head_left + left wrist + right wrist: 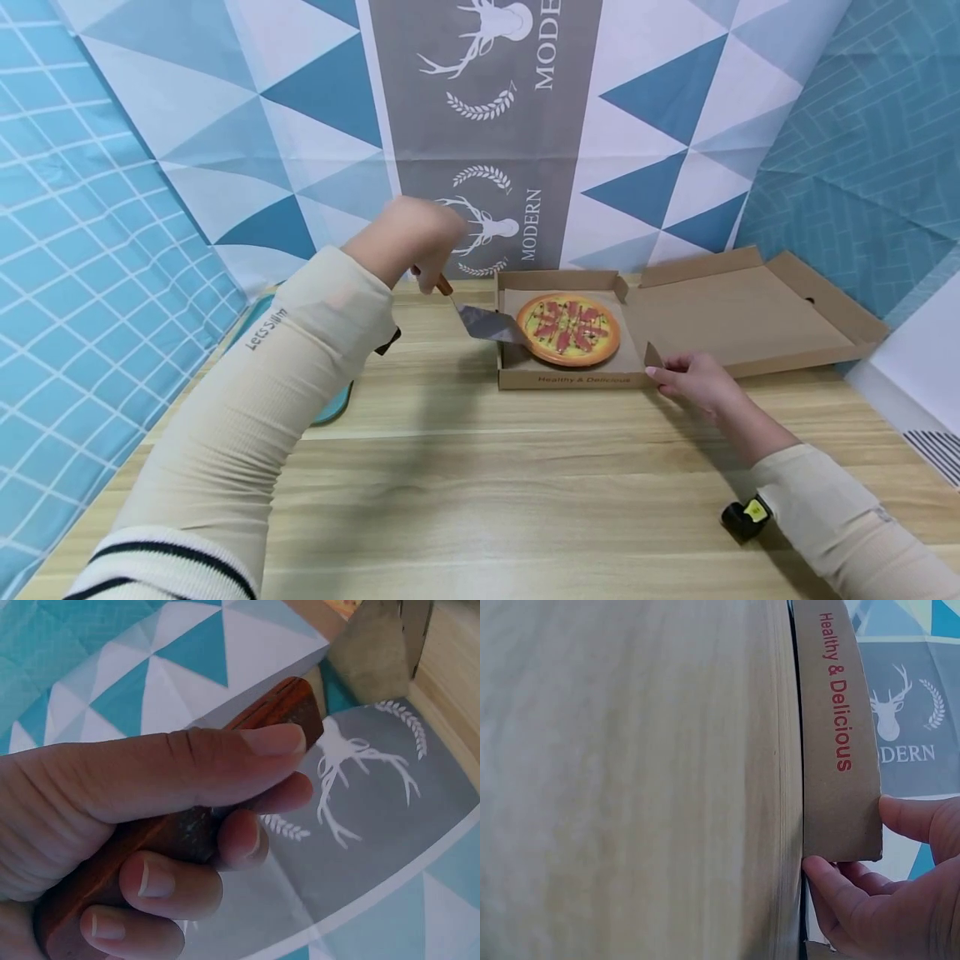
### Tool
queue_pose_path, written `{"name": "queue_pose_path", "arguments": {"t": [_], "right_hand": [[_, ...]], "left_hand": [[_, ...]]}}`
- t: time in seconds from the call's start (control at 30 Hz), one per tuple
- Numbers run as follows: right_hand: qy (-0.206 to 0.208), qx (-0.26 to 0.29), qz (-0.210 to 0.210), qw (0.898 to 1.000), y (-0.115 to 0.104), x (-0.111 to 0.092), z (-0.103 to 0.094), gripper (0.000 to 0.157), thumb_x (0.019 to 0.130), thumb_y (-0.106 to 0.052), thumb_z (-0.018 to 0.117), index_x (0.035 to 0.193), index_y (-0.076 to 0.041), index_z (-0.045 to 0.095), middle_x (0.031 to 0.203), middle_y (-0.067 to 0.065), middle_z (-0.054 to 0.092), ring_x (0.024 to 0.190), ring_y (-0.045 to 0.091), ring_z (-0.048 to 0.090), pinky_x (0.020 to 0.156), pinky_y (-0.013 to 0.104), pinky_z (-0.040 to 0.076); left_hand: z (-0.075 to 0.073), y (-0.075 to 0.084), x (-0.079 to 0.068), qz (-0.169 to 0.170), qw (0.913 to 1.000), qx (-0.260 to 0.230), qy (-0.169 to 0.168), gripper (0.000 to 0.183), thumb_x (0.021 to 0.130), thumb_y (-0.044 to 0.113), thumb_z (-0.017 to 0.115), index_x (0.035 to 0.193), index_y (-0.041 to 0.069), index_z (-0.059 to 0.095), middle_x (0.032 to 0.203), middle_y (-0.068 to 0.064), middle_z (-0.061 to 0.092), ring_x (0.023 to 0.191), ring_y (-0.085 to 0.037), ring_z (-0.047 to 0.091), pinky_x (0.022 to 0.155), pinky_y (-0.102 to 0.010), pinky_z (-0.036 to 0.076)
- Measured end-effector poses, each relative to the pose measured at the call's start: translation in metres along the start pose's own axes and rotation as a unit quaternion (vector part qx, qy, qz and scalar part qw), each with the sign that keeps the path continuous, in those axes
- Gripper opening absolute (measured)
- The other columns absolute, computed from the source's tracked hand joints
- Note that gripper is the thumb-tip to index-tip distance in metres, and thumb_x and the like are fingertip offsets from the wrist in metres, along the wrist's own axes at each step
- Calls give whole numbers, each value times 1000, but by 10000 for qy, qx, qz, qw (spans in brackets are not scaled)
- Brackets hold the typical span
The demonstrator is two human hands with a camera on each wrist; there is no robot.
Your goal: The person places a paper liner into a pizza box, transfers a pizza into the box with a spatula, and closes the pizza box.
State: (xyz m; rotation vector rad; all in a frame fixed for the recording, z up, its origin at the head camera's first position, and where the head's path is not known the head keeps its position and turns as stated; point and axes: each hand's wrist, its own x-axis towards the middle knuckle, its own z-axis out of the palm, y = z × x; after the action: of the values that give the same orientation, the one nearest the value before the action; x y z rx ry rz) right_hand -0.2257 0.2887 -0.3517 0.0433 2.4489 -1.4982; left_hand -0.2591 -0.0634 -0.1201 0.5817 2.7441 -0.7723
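Note:
My left hand [427, 237] grips the brown wooden handle [289, 709] of a pizza server, thumb laid along it. The server's metal blade [483, 323] slants down over the left wall of an open cardboard pizza box [528, 381], its tip at the pizza's left edge. Inside the box lies a round pizza [572, 329] with a golden crust and red strips on top. At the box's front right corner, my right hand [697, 383] pinches the cardboard between thumb and fingers. "Healthy & Delicious" is printed on the front wall.
The box lid [735, 308] lies folded back to the right. A teal tray [332, 410] is partly hidden behind my left forearm. Patterned cloth [652, 100] hangs behind the wooden table [487, 500] and along its sides.

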Motion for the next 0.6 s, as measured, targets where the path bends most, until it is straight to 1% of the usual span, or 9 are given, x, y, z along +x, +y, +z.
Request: {"name": "queue_pose_path", "arguments": {"t": [0.07, 0.2, 0.3, 0.43, 0.53, 0.6], "right_hand": [[2, -27, 1, 10000, 0, 0, 0, 72, 102, -23, 53, 141, 25, 16, 143, 44, 25, 125, 45, 47, 107, 52, 33], [36, -86, 3, 10000, 1, -1, 0, 71, 102, -24, 53, 140, 25, 18, 141, 43, 28, 123, 45, 49, 107, 53, 34], [59, -82, -2, 9999, 2, 0, 0, 72, 101, -25, 54, 140, 25, 20, 140, 43, 30, 122, 44, 50, 106, 52, 35], [48, -52, -5, 10000, 1, 0, 1, 74, 101, -26, 55, 140, 25, 19, 141, 43, 29, 123, 44, 50, 106, 52, 34], [35, -36, -6, 10000, 1, 0, 1, 75, 100, -27, 56, 140, 25, 19, 141, 43, 28, 123, 44, 49, 107, 52, 33], [35, -36, -15, 10000, 1, 0, 1, 75, 100, -27, 56, 140, 25, 19, 141, 43, 28, 123, 44, 50, 107, 52, 34]], "left_hand": [[-1, -4, -5, -20, 9999, -88, 51, 15, 73, 13, 75, 84, 12, 65, 68, 1, 61, 62, -13, 53, 54, -30, 38], [-1, -12, -16, -120, 9993, -261, 246, 14, 75, 20, 78, 79, 12, 69, 74, -2, 61, 67, -16, 53, 56, -33, 40], [4, -18, -23, -54, 9982, -457, 387, 16, 75, 23, 82, 76, 11, 71, 78, -2, 64, 70, -18, 54, 58, -33, 44], [16, -27, -28, 106, 9965, -647, 513, 15, 75, 23, 83, 74, 11, 73, 77, -1, 67, 69, -19, 56, 61, -34, 49], [30, -32, -29, 83, 9954, -719, 634, 12, 75, 21, 81, 71, 13, 73, 73, -1, 67, 66, -18, 55, 59, -33, 46], [40, -33, -29, 64, 9938, -786, 777, 12, 76, 20, 80, 70, 15, 72, 71, 0, 66, 65, -18, 55, 57, -32, 44]]}}
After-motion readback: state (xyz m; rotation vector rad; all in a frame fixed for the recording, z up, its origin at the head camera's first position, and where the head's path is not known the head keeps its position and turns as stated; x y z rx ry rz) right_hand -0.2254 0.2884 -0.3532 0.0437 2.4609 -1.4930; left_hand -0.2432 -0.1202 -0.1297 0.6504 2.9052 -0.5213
